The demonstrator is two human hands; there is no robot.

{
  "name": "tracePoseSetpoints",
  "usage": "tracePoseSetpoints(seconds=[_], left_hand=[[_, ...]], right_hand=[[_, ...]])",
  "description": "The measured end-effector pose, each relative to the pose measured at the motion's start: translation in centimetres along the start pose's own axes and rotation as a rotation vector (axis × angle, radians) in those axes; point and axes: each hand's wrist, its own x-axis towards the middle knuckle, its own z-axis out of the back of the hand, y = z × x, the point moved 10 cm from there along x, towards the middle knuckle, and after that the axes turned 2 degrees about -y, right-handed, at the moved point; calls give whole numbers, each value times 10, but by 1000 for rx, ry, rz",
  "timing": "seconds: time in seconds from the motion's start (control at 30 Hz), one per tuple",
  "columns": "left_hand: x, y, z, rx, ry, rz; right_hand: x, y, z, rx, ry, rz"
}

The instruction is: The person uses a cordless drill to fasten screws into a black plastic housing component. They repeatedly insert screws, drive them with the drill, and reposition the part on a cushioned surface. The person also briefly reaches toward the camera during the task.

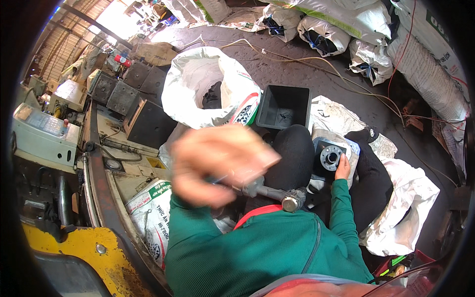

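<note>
My left hand (222, 161) is raised in front of my lap and smeared by motion. Its fingers look curled around the handle of a grey hammer-like tool (264, 191). That tool stretches to the right and ends in a shiny round metal face; its exact kind is unclear. Between my knees sits a round flanged metal part (325, 159) with a hollow centre and small holes around its ring. My right hand (343, 167) grips its right edge, thumb and fingers partly hidden. A pale, silvery support (319, 185) lies beneath the part.
Ahead stand an open white sack (170, 94) with dark pieces inside and a black plastic bin (284, 89). Another open white sack (401, 208) is at right. Machinery (47, 133) lines the left. Cables (316, 59) cross the floor towards filled sacks (324, 37).
</note>
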Motion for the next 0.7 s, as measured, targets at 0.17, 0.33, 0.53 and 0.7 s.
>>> tracePoseSetpoints(seconds=[0.17,0.33,0.53,0.7], left_hand=[[28,-131,-26,42,285,-333],[43,-133,-46,74,332,-300],[35,-130,-56,76,418,-348],[39,-126,-70,249,471,-213]], right_hand=[[4,-5,-5,51,28,-3],[1,2,1,-7,-7,14],[-5,13,2,-51,-24,-26],[-5,15,1,5,-17,-32]])
